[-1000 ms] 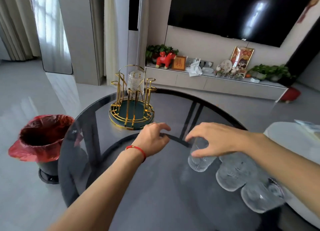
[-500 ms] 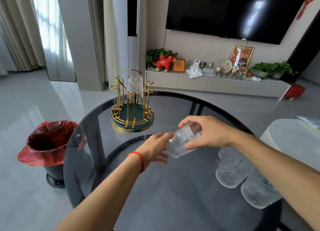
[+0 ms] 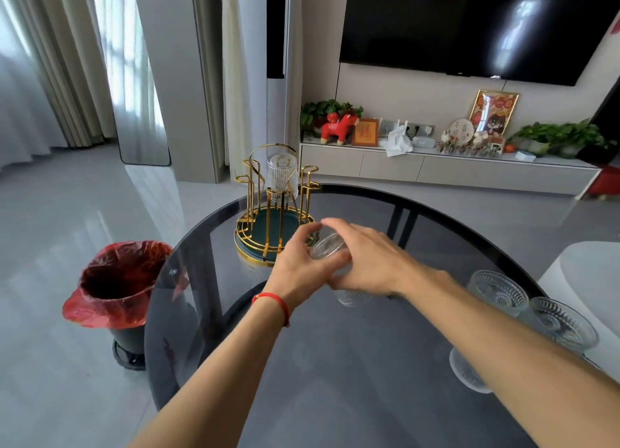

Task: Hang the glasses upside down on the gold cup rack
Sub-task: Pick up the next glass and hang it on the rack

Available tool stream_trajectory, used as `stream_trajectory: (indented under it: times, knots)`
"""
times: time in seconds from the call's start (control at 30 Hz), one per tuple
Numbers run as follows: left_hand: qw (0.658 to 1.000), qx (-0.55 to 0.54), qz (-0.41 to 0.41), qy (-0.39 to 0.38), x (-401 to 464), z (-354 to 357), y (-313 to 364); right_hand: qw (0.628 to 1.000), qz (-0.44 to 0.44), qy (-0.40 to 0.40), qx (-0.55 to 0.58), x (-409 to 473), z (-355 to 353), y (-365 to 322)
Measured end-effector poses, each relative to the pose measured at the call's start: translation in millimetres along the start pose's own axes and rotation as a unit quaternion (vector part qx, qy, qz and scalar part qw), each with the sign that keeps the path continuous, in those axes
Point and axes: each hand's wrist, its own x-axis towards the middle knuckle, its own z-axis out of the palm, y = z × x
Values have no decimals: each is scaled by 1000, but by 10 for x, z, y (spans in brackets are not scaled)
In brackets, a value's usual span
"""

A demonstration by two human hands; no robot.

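The gold cup rack [image 3: 268,212] with a dark green base stands at the far left of the round dark glass table [image 3: 335,363]. One ribbed glass [image 3: 282,178] hangs upside down on a rear peg. Both my hands meet just right of the rack's base around a clear glass [image 3: 330,249], lifted above the table. My left hand [image 3: 298,266] grips its left side, my right hand [image 3: 372,259] wraps its right side. Two more ribbed glasses stand upright at the table's right edge, a nearer-centre glass [image 3: 498,293] and an outer glass [image 3: 563,323]; my right forearm hides part of them.
A bin lined with a red bag [image 3: 117,286] stands on the floor left of the table. A white surface [image 3: 590,279] sits to the right. Behind are a TV, a low cabinet [image 3: 436,169] with ornaments and plants, and curtains.
My right hand picked the glass off the table and carried it left and away toward the rack. My left hand came up and took hold of it too. The view rose.
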Motion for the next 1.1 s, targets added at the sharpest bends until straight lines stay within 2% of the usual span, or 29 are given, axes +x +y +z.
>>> stream_trajectory:
  times: [0.07, 0.1, 0.17, 0.23, 0.33, 0.43, 0.53, 0.6, 0.73, 0.83, 0.97, 1.1]
  knots:
    - [999, -4, 21, 31, 60, -128, -9, 998, 41, 36, 33, 63, -100, 47]
    - [993, 84, 48, 72, 104, -199, -56, 995, 56, 63, 61, 92, -175, 69]
    - [928, 339, 80, 133, 173, -318, -233, 981, 65, 117, 141, 184, -372, 96]
    - [876, 467, 62, 105, 191, -390, -426, 955, 66, 154, 245, 342, -578, 77]
    - [874, 482, 36, 61, 201, -437, -617, 905, 69, 198, 371, 699, -776, -17]
    - [878, 473, 25, 68, 240, -459, -652, 848, 74, 252, 460, 1188, -849, -219]
    - [885, 460, 25, 70, 278, -472, -650, 809, 96, 327, 478, 1667, -885, -462]
    - [889, 452, 29, 68, 301, -487, -651, 812, 100, 349, 457, 1937, -893, -600]
    - [911, 407, 26, 64, 320, -504, -646, 840, 101, 326, 422, 2371, -836, -729]
    - [918, 389, 29, 64, 328, -502, -635, 874, 106, 284, 381, 2580, -713, -746]
    - [921, 384, 31, 62, 331, -521, -616, 900, 142, 226, 344, 2787, -528, -747]
    - [921, 385, 28, 59, 317, -531, -620, 940, 163, 171, 248, 2910, -425, -749]
